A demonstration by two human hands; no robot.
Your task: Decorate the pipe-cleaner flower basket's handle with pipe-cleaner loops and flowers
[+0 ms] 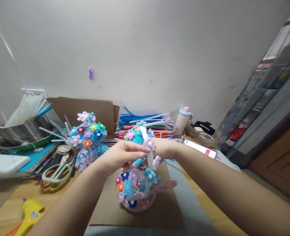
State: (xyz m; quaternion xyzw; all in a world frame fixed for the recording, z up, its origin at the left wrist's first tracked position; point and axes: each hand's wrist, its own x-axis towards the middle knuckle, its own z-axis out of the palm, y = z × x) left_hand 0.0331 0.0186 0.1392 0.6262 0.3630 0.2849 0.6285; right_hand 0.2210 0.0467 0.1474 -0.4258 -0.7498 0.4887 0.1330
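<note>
A pipe-cleaner craft piece with a round pink base (142, 206) and a white fuzzy upright stem (150, 160) stands in front of me, dotted with small coloured flowers. My left hand (121, 155) comes in from the left, its thumb and fingertips pinched at a pale lilac flower (149, 144) on the stem. On the other side, my right hand (163, 148) is bent in close behind the stem; its fingers are hidden by the flowers and stem. Just below the fingers are a light-blue flower (150, 176) and a blue yarn-like ball (128, 187).
Brown cardboard (105, 216) lies under the piece. To the left are a second flower-covered blue piece (87, 134), scissors (56, 175) and a yellow glue gun (32, 214). Behind lie bundled pipe cleaners (145, 119), a bottle (183, 119) and a phone (200, 149).
</note>
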